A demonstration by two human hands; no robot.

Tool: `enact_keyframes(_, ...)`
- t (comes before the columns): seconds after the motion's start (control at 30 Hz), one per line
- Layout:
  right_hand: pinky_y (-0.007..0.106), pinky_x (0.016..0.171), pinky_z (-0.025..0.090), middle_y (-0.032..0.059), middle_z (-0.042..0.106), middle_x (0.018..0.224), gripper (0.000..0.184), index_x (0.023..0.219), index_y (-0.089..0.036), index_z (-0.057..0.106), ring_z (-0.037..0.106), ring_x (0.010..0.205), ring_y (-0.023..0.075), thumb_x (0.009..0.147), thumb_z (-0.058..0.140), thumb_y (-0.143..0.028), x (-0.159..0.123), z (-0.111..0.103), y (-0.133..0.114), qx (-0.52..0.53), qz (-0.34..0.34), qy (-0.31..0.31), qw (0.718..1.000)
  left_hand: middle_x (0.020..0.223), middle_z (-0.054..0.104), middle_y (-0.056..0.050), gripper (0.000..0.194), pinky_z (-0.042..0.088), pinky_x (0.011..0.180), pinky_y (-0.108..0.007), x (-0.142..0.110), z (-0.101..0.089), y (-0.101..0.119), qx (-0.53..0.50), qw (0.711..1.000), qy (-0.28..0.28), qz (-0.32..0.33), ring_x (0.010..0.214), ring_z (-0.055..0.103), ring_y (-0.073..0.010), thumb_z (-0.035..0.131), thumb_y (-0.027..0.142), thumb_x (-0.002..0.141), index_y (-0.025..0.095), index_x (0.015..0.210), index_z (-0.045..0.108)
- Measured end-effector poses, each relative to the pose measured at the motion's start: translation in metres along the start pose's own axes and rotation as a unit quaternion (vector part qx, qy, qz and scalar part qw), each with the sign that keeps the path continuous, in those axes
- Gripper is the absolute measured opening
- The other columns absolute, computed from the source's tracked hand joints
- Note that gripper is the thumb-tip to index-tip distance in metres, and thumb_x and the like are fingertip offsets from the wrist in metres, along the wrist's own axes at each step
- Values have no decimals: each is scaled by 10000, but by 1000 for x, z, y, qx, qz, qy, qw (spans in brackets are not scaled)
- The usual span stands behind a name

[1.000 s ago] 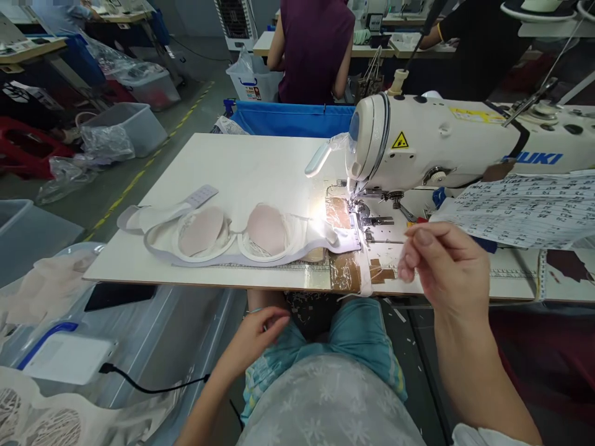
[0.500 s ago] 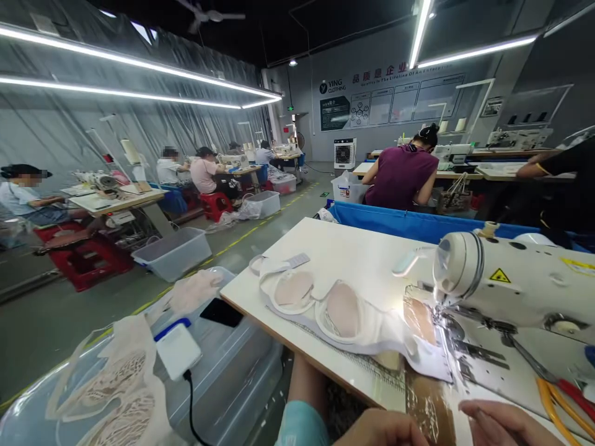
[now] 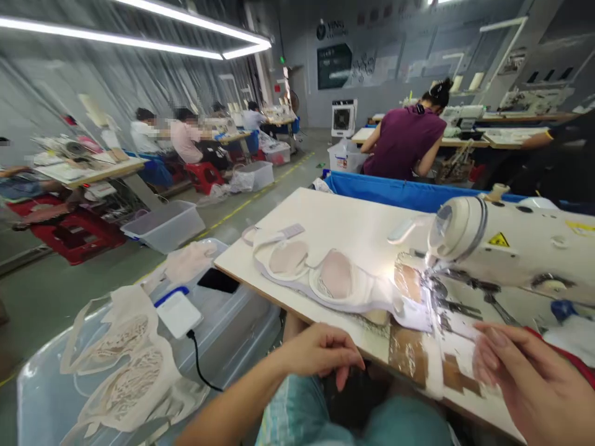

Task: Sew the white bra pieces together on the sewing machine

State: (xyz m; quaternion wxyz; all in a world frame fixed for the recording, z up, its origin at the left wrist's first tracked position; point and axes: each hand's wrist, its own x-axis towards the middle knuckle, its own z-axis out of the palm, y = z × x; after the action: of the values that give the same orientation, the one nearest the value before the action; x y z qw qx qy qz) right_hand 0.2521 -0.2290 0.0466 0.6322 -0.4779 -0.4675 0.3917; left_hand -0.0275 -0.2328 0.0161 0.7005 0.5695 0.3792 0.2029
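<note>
Two bare hands, both holding nothing. Left hand [image 3: 320, 352] loosely curled, just under the front edge of one white table [image 3: 334, 214]. Right hand [image 3: 530, 378] half open over the taped corner. One pale bra [image 3: 325, 279] flat near one white sewing machine [image 3: 511, 244]. One yellow warning sticker [image 3: 499, 239]; no readable words.

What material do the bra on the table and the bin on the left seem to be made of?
The bra looks like soft pale pink padded fabric with white trim; its cups hold a rounded shape. The bin seems to be translucent plastic, glossy, with light glare on its lid.
</note>
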Motion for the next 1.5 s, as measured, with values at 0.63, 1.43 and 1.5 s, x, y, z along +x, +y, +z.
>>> enact_keyframes(0.63, 220, 416, 438, -39, 550, 551, 197, 794, -176, 695, 495, 446, 81, 706, 761, -339, 16, -45, 12, 24, -13, 141, 990, 857, 736, -86, 343, 334, 449, -193, 65, -16, 21, 62, 996, -49, -42, 468, 532, -68, 564, 464, 847, 141, 945, 624)
enact_keyframes(1.43, 231, 436, 439, -51, 533, 547, 178, 795, -185, 676, 495, 428, 79, 734, 738, -340, 20, -56, 19, 9, 4, 138, 990, 994, 595, -46, 167, 410, 605, -252, 72, 33, 8, 487, 859, 107, 118, 737, 580, -153, 513, 306, 895, 191, 997, 577)
enact_keyframes(1.5, 230, 434, 435, -55, 529, 542, 171, 795, -186, 671, 491, 421, 77, 740, 733, -336, 20, -56, 18, 7, 4, 137, 991, 998, 589, -48, 152, 421, 625, -260, 78, 38, 4, 524, 837, 112, 111, 808, 601, -176, 492, 313, 908, 197, 973, 565)
